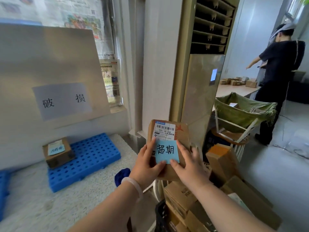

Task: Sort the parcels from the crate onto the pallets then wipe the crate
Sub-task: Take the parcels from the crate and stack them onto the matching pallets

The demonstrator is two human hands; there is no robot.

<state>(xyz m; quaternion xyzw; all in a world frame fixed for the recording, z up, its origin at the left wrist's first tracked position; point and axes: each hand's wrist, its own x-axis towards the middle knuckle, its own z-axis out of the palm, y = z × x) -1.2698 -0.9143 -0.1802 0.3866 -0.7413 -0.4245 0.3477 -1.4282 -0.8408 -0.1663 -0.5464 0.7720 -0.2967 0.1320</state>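
A small brown cardboard parcel [168, 148] bearing a blue handwritten note is held upright, long axis vertical, clasped by the fingers of the left hand [147, 164] and right hand [189, 166], with the blue perforated plastic pallet [93, 158] lying to its left, nearer the left hand.
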